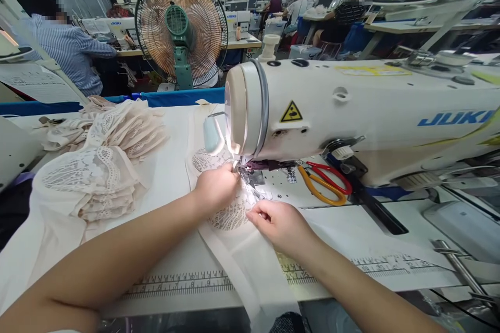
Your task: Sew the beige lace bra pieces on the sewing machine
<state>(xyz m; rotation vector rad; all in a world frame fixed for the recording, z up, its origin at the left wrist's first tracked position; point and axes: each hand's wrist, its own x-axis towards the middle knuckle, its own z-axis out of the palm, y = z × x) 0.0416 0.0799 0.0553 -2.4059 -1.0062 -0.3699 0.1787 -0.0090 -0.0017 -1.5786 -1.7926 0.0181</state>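
Rows of sewing stations fill a dim workshop behind a white table (167,177), seen from the head camera. On that table stands a white Juki sewing machine (371,114), the landmark for everything below.

Under the machine's needle end lies a cream lace fabric piece (230,216), running toward the viewer and over the table's near edge. The left hand (216,187) rests on this fabric just left of the presser foot (250,177), fingers curled together and pressing the cloth down. The right hand (279,223) sits just in front of the presser foot, thumb and fingers pinched together on the fabric's edge.

Beside the machine's base, right of the presser foot, lie scissors with red and orange handles (326,184). Left of the machine, well apart from the hands, a stack of lace pieces (105,161) is heaped on the table. Printed ruler strips (183,283) run along the table's near edge.

Behind the machine stands a green pedestal fan (180,26). Left of the fan, a person in a striped shirt (68,49) sits at another station.
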